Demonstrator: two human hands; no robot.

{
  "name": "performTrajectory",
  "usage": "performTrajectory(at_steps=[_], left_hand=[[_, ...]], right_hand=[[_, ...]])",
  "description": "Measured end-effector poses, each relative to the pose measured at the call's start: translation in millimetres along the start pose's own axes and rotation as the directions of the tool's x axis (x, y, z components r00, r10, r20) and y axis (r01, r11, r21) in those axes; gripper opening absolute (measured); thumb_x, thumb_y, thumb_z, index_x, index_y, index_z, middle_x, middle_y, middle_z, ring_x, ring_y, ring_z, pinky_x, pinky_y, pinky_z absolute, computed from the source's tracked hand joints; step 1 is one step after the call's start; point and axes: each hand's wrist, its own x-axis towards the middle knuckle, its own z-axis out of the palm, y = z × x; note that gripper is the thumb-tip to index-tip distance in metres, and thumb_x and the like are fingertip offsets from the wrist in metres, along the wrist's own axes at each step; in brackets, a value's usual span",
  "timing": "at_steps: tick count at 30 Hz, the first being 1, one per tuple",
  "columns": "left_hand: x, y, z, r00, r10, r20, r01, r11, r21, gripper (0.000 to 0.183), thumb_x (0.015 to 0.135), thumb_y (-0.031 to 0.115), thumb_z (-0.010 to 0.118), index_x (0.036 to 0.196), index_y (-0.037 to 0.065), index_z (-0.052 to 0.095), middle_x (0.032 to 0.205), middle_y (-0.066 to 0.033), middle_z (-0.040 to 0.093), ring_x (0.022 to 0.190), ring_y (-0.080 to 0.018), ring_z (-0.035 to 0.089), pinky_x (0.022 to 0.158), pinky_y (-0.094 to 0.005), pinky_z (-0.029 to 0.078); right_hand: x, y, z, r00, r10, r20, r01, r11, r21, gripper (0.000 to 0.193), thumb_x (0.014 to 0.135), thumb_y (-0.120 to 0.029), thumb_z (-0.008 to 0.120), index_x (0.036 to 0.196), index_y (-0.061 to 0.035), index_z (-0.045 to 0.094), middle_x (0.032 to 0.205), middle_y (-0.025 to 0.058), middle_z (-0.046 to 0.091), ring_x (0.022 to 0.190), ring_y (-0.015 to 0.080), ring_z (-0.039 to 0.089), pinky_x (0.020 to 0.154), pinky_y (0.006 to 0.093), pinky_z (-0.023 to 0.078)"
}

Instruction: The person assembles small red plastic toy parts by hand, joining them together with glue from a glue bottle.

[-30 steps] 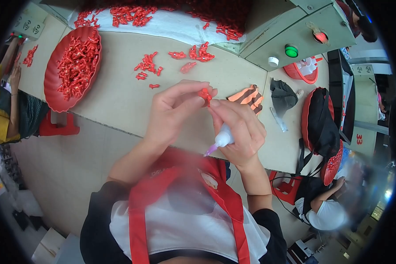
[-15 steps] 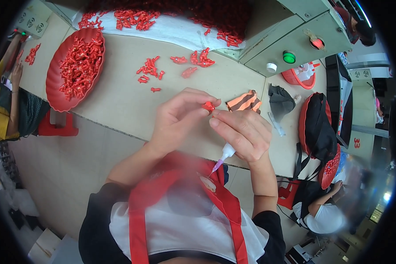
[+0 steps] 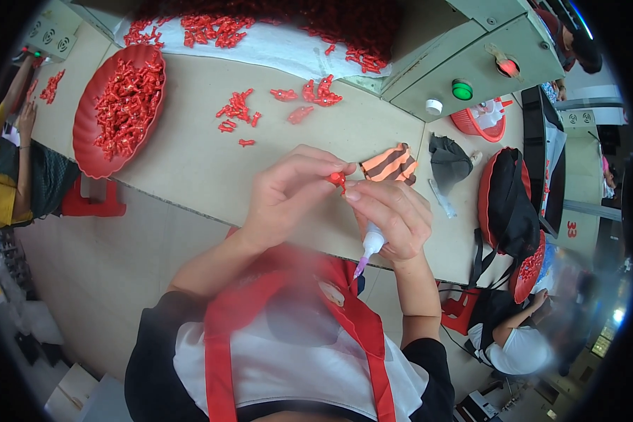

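Thumb and fingers of my left hand point(image 3: 285, 193) pinch a small shiny red plastic piece point(image 3: 337, 178) above the table's front part. My right hand point(image 3: 395, 216) is closed on a small white squeeze bottle point(image 3: 373, 242), whose purple nozzle points down toward my apron. The right thumb and index fingertip meet at the lower end of the red piece; whether they pinch a second tiny part is too small to tell. Beyond my hands lie a cluster of small red figure parts point(image 3: 236, 105) and several larger red pieces point(image 3: 322, 92).
At the left stands a red scalloped tray point(image 3: 84, 133) heaped with red parts. More red parts point(image 3: 214, 32) lie on white cloth under a machine housing. An orange-and-brown striped cloth point(image 3: 390, 164), dark cloth point(image 3: 450, 159) and black bag point(image 3: 508, 204) are at right. Co-workers sit on both sides.
The red piece has tilted and dropped slightly between my fingertips. My right hand has moved down a little, and its bottle has swung so the nozzle sits further right.
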Motion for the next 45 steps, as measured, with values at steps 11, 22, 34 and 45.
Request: performTrajectory(at_steps=[11,22,34,45], left_hand=[[2.0,16.5,-10.6,0.920,-0.388,0.046,0.390,0.906,-0.164,0.027,0.086,-0.001,0.050,0.113,-0.002,0.053,0.106,-0.0161,0.057,0.097,-0.0242,0.059,0.080,-0.0308,0.052],[5.8,3.1,-28.2,0.772,-0.568,0.284,0.613,0.548,-0.569,0.035,0.086,0.002,0.052,0.119,-0.005,0.044,0.108,-0.0190,0.057,0.094,-0.0295,0.061,0.077,-0.0289,0.053],[3.8,-18.9,-33.9,0.728,-0.495,0.476,0.627,0.197,-0.754,0.038,0.085,0.002,0.054,0.118,-0.009,0.041,0.107,-0.0230,0.054,0.094,-0.0321,0.060,0.077,-0.0276,0.056],[-0.6,-28.5,-32.2,0.756,-0.415,0.506,0.625,0.225,-0.747,0.038,0.085,0.011,0.055,0.119,-0.002,0.044,0.110,-0.0144,0.054,0.092,-0.0228,0.057,0.081,-0.0304,0.043]], right_hand=[[-8.1,-0.6,-1.9,0.901,0.431,0.051,-0.422,0.842,0.337,0.027,0.068,0.007,0.068,0.093,0.0018,0.058,0.082,0.0112,0.064,0.074,0.0187,0.063,0.064,0.0257,0.050],[3.8,-6.2,-0.9,0.551,0.759,0.346,-0.728,0.235,0.644,0.025,0.073,0.006,0.065,0.096,0.0010,0.059,0.084,0.0078,0.064,0.078,0.0133,0.062,0.069,0.0238,0.050],[0.6,2.3,1.4,0.456,0.774,0.440,-0.779,0.108,0.618,0.026,0.071,0.002,0.068,0.095,-0.0006,0.059,0.079,0.0040,0.060,0.068,0.0094,0.058,0.055,0.0211,0.046],[-0.5,2.3,2.6,0.374,0.804,0.462,-0.817,0.050,0.574,0.023,0.073,-0.002,0.068,0.094,-0.0010,0.060,0.078,0.0019,0.058,0.069,0.0086,0.057,0.058,0.0213,0.045]])
